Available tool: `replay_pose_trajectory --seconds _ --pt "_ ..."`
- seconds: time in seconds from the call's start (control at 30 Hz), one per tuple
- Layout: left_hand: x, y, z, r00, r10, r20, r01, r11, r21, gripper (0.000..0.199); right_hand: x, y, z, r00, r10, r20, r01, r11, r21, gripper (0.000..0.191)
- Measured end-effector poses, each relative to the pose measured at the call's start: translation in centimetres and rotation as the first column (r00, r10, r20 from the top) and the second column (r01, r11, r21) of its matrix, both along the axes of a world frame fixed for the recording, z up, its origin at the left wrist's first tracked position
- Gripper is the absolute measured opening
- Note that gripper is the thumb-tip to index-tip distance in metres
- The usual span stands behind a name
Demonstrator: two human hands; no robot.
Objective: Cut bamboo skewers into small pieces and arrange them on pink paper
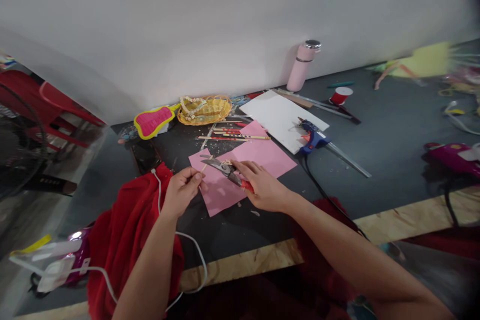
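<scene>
My right hand (262,187) is wrapped round the red handles of metal cutters (225,169), whose jaws point left. A thin light stick (204,166) is pinched in my left hand (184,190), and its upper end meets the cutter jaws. Both hands are over pink paper (221,199) on the dark table. Just behind the paper lie several thin sticks (232,137), some with red marks, among small pale scraps. A small pale heap, partly hidden by the cutters, sits near their jaws.
Behind are a wicker basket (210,111), a pink-and-yellow paddle shape (154,122) and a pink bottle (300,67). To the right, a blue glue gun (313,141) rests on a white board (279,115), near a red spool (341,95). Red cloth (127,225) with a white cable lies left.
</scene>
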State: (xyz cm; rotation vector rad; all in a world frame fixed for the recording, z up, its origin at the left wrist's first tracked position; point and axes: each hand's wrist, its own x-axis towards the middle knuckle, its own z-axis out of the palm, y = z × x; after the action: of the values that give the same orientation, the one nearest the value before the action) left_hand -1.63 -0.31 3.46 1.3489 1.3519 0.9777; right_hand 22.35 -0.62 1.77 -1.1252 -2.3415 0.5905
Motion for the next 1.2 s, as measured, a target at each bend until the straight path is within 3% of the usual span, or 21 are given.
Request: replay_pose_trajectory --seconds 0.1,0.4,0.7,1.07,1.2 --pt "-0.2 0.1 -0.1 0.993 -0.065 0.095 0.070 0.996 -0.050 0.025 0.0 0.1 -0.1 1.000 -0.005 -0.002 0.005 1.000 0.019 0.072" --pt "0.0 0.1 -0.1 0.993 -0.054 0.107 0.059 0.997 -0.042 0.025 -0.2 0.1 -0.2 0.998 0.024 -0.055 -0.023 0.999 0.026 0.071" --pt "0.1 -0.1 -0.4 0.991 -0.046 0.122 0.050 0.998 -0.038 0.025 -0.5 -0.7 0.1 0.999 -0.040 -0.033 0.040 0.999 0.004 0.063" --pt "0.9 0.1 -0.8 0.991 0.102 -0.085 -0.090 0.986 0.139 0.017 -0.4 0.0 -0.6 0.997 -0.077 0.023 0.077 0.997 0.005 0.068" --pt "0.7 -0.2 -0.5 0.973 0.115 -0.202 -0.081 0.982 0.169 0.014 -0.2 0.0 -0.3 0.998 -0.045 0.051 0.047 0.999 -0.028 0.071"
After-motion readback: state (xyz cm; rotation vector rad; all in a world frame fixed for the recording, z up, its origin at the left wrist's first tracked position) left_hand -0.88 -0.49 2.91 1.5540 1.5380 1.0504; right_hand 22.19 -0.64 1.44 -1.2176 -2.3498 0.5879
